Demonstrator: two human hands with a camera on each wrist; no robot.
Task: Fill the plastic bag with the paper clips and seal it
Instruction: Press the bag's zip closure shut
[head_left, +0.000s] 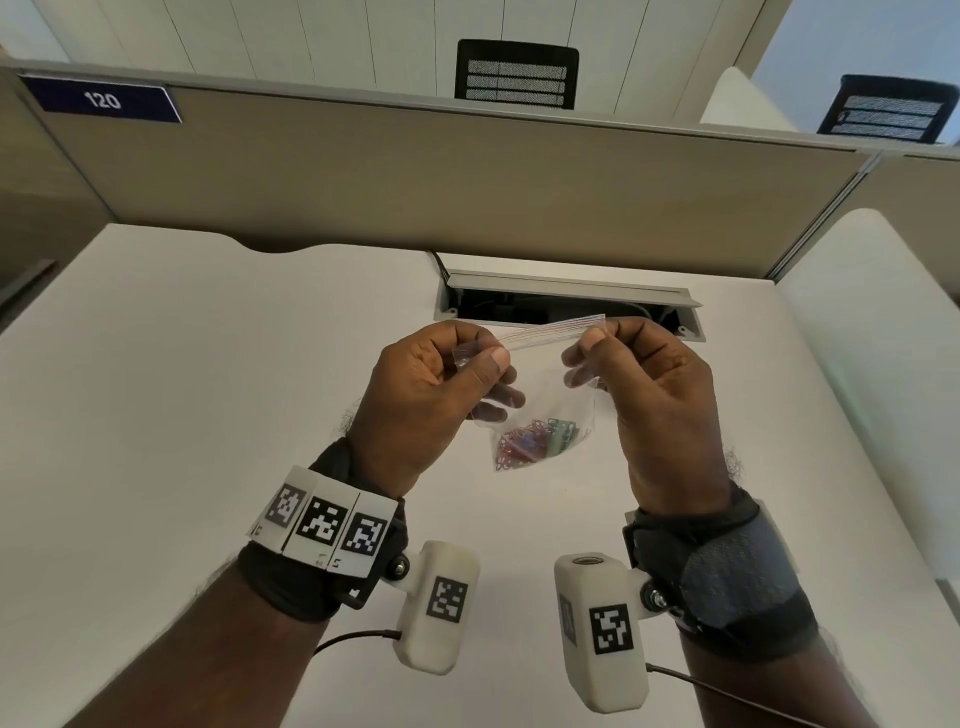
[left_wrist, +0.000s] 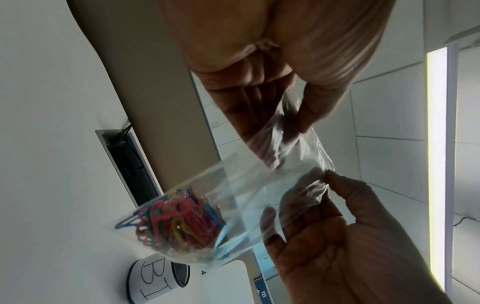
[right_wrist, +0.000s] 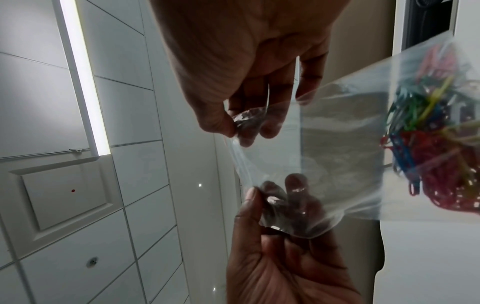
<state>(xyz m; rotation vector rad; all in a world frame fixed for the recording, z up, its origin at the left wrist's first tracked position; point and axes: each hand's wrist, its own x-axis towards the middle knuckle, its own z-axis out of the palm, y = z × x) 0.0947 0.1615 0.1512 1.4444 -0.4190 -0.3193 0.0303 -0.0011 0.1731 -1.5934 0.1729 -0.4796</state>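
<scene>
A small clear plastic bag (head_left: 550, 395) hangs above the white desk, held between both hands. My left hand (head_left: 480, 351) pinches its top left corner and my right hand (head_left: 597, 338) pinches the top right corner. The zip strip (head_left: 550, 330) is stretched taut between them. Several coloured paper clips (head_left: 530, 441) lie bunched at the bag's bottom. In the left wrist view, the left hand (left_wrist: 293, 121) and right hand (left_wrist: 324, 181) grip the bag (left_wrist: 254, 185) above the clips (left_wrist: 179, 222). The right wrist view shows the same pinches, right hand (right_wrist: 236, 129), left hand (right_wrist: 259, 197). I cannot tell whether the zip is closed.
An open cable tray (head_left: 571, 306) is sunk into the desk (head_left: 208, 415) just behind the hands. A beige partition (head_left: 415, 171) closes the back. A black mesh cup (left_wrist: 155, 281) with a paper label stands on the desk to the side.
</scene>
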